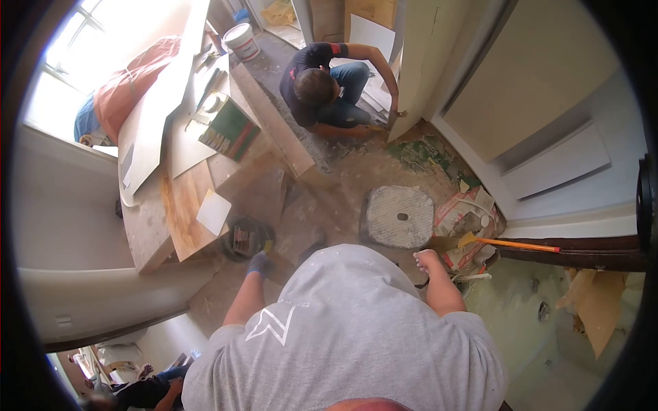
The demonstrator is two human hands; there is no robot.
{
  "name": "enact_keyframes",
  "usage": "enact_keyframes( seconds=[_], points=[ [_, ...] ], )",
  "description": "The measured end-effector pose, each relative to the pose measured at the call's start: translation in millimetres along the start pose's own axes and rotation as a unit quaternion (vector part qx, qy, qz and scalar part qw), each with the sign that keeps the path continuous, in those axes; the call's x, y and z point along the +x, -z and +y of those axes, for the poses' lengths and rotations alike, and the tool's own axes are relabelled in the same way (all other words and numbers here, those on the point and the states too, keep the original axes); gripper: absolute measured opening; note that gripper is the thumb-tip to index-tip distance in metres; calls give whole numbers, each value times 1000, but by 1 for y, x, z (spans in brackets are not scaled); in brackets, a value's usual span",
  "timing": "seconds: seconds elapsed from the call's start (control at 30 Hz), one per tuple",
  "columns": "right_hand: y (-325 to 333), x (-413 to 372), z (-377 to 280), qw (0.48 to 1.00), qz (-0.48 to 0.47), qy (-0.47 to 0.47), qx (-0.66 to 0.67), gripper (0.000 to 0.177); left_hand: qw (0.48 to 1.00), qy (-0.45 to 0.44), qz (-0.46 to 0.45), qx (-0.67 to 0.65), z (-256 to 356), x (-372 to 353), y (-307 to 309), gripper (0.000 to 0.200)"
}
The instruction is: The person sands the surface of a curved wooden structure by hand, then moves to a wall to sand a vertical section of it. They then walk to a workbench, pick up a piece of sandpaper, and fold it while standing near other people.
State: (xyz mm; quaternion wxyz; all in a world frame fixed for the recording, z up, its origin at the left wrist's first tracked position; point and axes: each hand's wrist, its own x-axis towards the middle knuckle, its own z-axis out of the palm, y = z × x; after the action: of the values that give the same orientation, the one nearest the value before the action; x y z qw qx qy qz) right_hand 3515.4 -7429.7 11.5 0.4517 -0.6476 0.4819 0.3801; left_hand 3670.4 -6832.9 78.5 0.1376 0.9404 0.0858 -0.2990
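My left hand (259,264) is down at the left of my grey shirt, wrapped in something blue-grey. It is beside a dark round bucket (241,241), close to a yellow-green piece (269,245) at the bucket's edge. The fingers of that hand do not show clearly. At the right, my right hand (425,259) has its fingers curled closed; whether anything is inside them is hidden. Just ahead of it stands a pale, dusty, rounded-square block (399,216) with a dark hole in its top.
A crouching person (319,92) has a hand at the edge of an upright panel (418,75). A green metal can (230,125) and boards are on the left worktable (145,236). Torn bags (465,214) and an orange-handled tool (517,244) are at the right. A white bucket (241,42) stands farther back.
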Motion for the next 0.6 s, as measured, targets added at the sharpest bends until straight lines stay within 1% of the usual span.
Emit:
enact_keyframes(
  seconds=[0.6],
  points=[
    [9,7,1,1000,-6,3,-1,21,1000,17,-3,-3,13,-5,1,36]
  ],
)
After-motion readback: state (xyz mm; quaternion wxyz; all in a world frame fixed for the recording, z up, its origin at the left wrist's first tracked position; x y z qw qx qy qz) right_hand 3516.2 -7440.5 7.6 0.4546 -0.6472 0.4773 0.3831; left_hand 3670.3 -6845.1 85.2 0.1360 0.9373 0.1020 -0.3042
